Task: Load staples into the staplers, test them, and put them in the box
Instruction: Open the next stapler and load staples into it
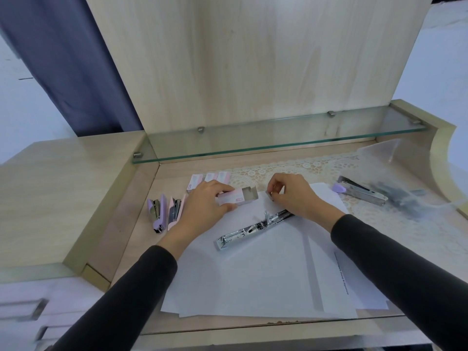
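My left hand grips a small pink staple box whose right end is open, held just above the white paper. My right hand pinches a short strip of staples close to the box's open end. An opened chrome stapler lies flat on the paper below my hands, its far end under my right wrist. A purple stapler and a pink stapler lie side by side to the left. Another opened stapler with a purple tip rests at the right.
Several more pink staple boxes stand behind my left hand. A clear plastic bag lies at the right on a lace mat. A glass shelf overhangs the desk's back. A raised wooden ledge borders the left.
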Demonstrator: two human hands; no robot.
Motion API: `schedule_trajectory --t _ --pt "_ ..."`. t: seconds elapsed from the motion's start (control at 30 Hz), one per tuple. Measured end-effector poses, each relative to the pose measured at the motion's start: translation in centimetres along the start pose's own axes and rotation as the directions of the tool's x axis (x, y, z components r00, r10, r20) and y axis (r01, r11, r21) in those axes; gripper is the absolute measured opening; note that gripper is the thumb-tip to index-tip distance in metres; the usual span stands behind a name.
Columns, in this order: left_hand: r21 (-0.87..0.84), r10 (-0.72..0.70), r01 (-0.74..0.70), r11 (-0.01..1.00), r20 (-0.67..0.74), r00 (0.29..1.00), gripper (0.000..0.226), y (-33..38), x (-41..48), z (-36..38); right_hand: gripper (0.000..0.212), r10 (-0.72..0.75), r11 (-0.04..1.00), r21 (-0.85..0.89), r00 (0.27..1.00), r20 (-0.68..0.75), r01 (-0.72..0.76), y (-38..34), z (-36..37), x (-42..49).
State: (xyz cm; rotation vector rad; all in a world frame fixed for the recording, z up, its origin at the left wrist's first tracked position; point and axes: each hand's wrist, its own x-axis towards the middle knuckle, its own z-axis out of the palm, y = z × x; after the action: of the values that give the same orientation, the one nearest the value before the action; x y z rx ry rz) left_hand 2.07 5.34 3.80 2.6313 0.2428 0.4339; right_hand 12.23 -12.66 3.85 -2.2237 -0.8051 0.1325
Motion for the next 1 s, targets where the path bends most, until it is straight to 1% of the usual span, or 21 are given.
schedule_trajectory --t 0.1,0.17,0.23,0.27,0.37,0.43,0.57,0.6,0.73,0.83,0.93,1.0 --pt "-0.002 -0.003 0.003 1.0 0.009 1.0 0.035 0.0 -0.1 0.0 0.01 0.023 1.0 0.004 0.999 0.041 -0.023 0.2 0.1 0.0" --pt "-0.006 0.0 0.0 1.0 0.01 1.0 0.035 0.1 -0.2 0.1 0.006 0.04 0.999 0.011 0.999 0.013 -0.04 0.3 0.1 0.1" --pt "-0.009 0.003 -0.003 1.0 0.013 1.0 0.035 0.2 -0.1 0.1 0.008 0.053 0.998 0.046 0.998 -0.026 -0.051 0.1 0.0 0.1" --pt "-0.014 0.003 -0.003 1.0 0.014 1.0 0.035 0.3 -0.1 0.1 0.008 0.065 0.993 0.104 0.998 -0.019 -0.063 -0.2 -0.2 0.0" --pt "-0.029 0.003 -0.003 1.0 0.007 1.0 0.036 0.5 0.0 0.0 0.009 0.127 0.932 0.325 0.984 0.123 -0.161 -1.1 -0.5 -0.4" --pt "-0.042 0.007 -0.007 0.999 -0.005 1.0 0.036 0.6 0.0 0.0 0.011 0.165 0.902 0.372 0.971 0.17 -0.218 -1.4 -0.5 -0.5" --pt "-0.061 0.013 -0.013 0.998 -0.008 1.0 0.038 0.9 0.0 -0.1 0.005 0.21 0.848 0.462 0.965 0.156 -0.259 -1.7 -0.3 -0.3" --pt "-0.058 0.019 -0.019 0.998 -0.008 1.0 0.039 1.0 0.1 -0.2 0.004 0.22 0.839 0.474 0.963 0.154 -0.268 -1.8 -0.3 -0.2" --pt "-0.051 0.046 -0.046 0.998 0.002 0.999 0.039 1.3 0.2 -0.2 0.012 0.255 0.841 0.454 0.956 0.148 -0.295 -1.9 0.1 0.0" --pt "-0.03 0.067 -0.067 0.997 -0.002 0.998 0.04 1.4 0.4 -0.3 0.009 0.268 0.861 0.419 0.957 0.108 -0.288 -1.9 0.5 0.1" --pt "-0.004 0.078 -0.078 0.997 -0.005 0.997 0.04 1.6 0.5 -0.4 0.009 0.281 0.87 0.403 0.957 0.071 -0.285 -1.9 0.8 0.1" --pt "-0.001 0.08 -0.08 0.997 -0.001 0.997 0.039 1.7 0.6 -0.4 0.015 0.275 0.879 0.393 0.96 0.048 -0.272 -2.0 0.8 0.0"
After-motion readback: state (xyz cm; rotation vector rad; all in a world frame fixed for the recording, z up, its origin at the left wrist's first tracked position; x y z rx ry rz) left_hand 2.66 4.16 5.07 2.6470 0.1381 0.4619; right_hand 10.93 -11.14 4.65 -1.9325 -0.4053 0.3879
